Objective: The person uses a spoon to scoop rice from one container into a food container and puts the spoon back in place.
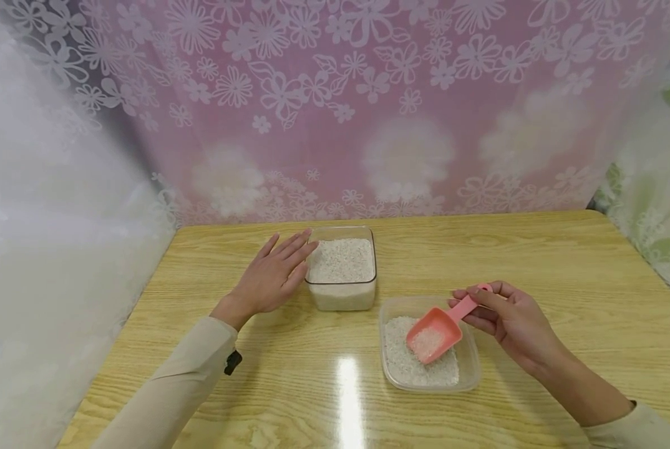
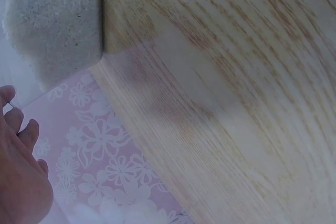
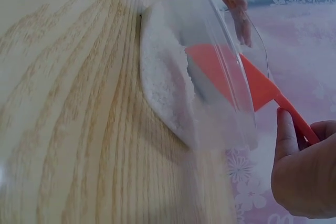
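My right hand (image 1: pixel 517 324) pinches the handle of a pink scoop (image 1: pixel 439 330) between thumb and fingers. Some white rice (image 1: pixel 427 343) lies in the scoop's bowl. The scoop is tilted over a low plastic tub (image 1: pixel 389 374) partly filled with rice, its tip down inside the walls, as the right wrist view shows of the scoop (image 3: pixel 220 72). My left hand (image 1: pixel 270 274) has its fingers extended, fingertips at the left rim of a taller clear container (image 1: pixel 343 296) nearly full of rice. In the left wrist view, the left hand (image 2: pixel 21 166) appears beside that container (image 2: pixel 58 24).
Both containers stand on a wood-grain table (image 1: pixel 279 374), the taller one farther back and left of the tub. A pink floral curtain (image 1: pixel 324 125) hangs behind the table's far edge. Pale sheets (image 1: pixel 43 262) hang at the sides.
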Motion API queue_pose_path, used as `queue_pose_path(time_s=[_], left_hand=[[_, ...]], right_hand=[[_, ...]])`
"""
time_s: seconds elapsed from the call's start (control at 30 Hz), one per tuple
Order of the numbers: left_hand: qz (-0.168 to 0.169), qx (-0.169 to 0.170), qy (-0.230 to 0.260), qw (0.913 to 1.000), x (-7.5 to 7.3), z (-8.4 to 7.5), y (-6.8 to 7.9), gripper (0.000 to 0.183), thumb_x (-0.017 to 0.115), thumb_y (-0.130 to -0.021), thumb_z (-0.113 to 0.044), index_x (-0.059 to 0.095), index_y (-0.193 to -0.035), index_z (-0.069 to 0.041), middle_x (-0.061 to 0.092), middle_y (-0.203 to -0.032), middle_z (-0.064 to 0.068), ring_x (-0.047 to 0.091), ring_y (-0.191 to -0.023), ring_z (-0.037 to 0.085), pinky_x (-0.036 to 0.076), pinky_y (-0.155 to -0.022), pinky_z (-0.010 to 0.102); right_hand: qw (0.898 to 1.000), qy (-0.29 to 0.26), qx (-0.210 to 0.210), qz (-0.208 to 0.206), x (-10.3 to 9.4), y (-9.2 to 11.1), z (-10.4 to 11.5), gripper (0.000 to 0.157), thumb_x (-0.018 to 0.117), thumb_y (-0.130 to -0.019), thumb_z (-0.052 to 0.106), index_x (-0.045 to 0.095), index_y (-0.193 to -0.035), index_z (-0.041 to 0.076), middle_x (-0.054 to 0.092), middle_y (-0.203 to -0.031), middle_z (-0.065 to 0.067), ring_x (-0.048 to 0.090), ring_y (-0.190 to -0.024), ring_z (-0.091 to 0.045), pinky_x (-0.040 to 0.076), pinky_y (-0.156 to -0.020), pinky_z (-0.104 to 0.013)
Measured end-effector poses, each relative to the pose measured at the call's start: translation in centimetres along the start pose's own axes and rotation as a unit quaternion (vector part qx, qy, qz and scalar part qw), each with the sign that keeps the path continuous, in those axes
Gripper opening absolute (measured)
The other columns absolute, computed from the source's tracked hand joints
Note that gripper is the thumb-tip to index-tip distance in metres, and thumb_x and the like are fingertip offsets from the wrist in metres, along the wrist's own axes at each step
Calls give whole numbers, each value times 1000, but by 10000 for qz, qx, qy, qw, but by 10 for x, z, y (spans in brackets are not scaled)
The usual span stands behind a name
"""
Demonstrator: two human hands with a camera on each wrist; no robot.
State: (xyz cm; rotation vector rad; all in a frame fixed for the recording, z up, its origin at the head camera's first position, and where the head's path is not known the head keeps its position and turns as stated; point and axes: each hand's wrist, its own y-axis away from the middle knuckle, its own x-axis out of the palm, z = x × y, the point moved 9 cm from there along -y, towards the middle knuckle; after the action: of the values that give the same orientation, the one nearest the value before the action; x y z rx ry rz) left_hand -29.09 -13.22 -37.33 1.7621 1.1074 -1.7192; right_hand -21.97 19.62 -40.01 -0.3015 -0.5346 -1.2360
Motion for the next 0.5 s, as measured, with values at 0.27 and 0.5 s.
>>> queue_pose_path(time_s=[0.27,0.5], left_hand=[[29,-81,112,9999,0,1,2,48,27,-105,-35,30,-152,-22,17,-158,-3,17,-142,13,3,-116,43],[-31,0,82,10000,0,-1,1,48,29,-105,-33,31,-151,-21,20,-157,-1,15,-143,12,3,-116,44]], right_hand=[[9969,-720,106,295,-3,-1,5,20,39,-103,1,55,-90,0,66,-110,-21,62,-106,-32,49,-89,-37],[9914,-1183,-128,542,-10,-7,18,31,32,-104,1,61,-100,-6,65,-111,-23,61,-109,-32,47,-92,-36]])
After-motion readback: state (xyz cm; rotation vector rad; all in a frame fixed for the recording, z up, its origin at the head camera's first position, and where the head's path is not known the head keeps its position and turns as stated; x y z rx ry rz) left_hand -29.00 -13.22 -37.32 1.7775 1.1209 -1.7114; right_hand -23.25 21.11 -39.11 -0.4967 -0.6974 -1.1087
